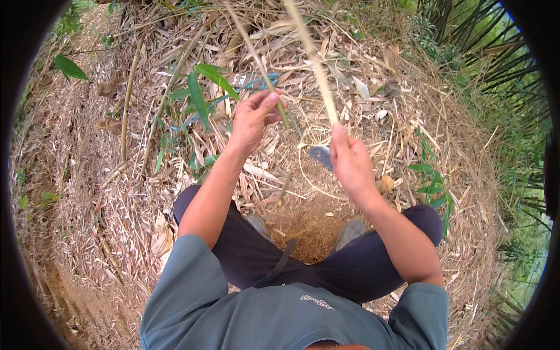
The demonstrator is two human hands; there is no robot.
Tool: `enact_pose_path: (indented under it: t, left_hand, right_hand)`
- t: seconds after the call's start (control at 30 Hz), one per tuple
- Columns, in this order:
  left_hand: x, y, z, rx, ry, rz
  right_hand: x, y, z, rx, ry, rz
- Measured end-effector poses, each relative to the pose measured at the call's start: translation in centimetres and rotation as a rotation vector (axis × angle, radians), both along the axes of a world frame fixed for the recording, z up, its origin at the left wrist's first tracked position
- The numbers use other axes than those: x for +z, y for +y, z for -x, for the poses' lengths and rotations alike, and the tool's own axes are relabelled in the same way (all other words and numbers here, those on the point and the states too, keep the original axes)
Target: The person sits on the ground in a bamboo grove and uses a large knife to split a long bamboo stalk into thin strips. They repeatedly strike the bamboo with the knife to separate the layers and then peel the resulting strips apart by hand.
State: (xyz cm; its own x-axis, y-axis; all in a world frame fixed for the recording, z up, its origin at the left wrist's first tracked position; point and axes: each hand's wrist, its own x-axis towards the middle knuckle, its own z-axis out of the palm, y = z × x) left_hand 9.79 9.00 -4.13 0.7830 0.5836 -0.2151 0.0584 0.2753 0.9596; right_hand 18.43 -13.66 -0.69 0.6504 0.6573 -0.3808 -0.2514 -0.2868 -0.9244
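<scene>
My left hand is closed, pinching a thin green bamboo stick between thumb and fingers. From there the stick runs up toward the top edge of the picture. My right hand is wrapped round a long pale stick, which slants up and left, partly blurred. At the left side of that hand a grey metal blade shows. Its grip is hidden, and I cannot tell whether it is joined to the pale stick. Below both hands, thin pale strips lie curled on the ground.
Dry bamboo leaves and stalks litter the ground. A blue cord lies beyond my left hand, beside green leaves. My shoes flank a heap of brown shavings. Dark bamboo stems stand at the far right.
</scene>
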Motion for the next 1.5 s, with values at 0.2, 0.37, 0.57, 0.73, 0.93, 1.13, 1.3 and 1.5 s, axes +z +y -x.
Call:
enact_pose_path:
  t: [0.2, 0.37, 0.57, 0.73, 0.93, 1.13, 1.3, 1.5]
  left_hand:
    - [1.8, 3.9, -0.3, 0.100, -0.204, 0.033]
    - [1.8, 4.3, -0.2, 0.140, -0.295, 0.130]
    - [2.0, 3.8, 0.5, 0.115, -0.303, 0.163]
    - [2.2, 4.2, 0.8, 0.170, -0.308, 0.174]
    - [2.3, 4.8, 1.1, 0.188, -0.262, 0.144]
    - [2.9, 4.8, 1.0, 0.172, -0.276, 0.097]
    - [2.6, 5.1, 1.4, 0.165, -0.329, 0.086]
    - [3.2, 4.5, 1.1, 0.220, -0.269, -0.048]
  right_hand:
    - [0.3, -1.2, 3.2, 0.159, -0.026, 0.076]
    - [0.0, -0.7, 3.9, 0.208, -0.032, 0.098]
    - [-1.6, 0.3, 3.7, 0.216, -0.103, 0.097]
    - [-1.8, 0.6, 3.8, 0.225, -0.116, 0.108]
    - [-1.4, 0.4, 4.0, 0.250, -0.151, 0.116]
    - [-1.5, 0.4, 3.2, 0.290, -0.168, 0.140]
    - [-0.6, 0.7, 3.3, 0.298, -0.151, 0.093]
    - [-1.4, 0.5, 3.1, 0.307, -0.051, 0.103]
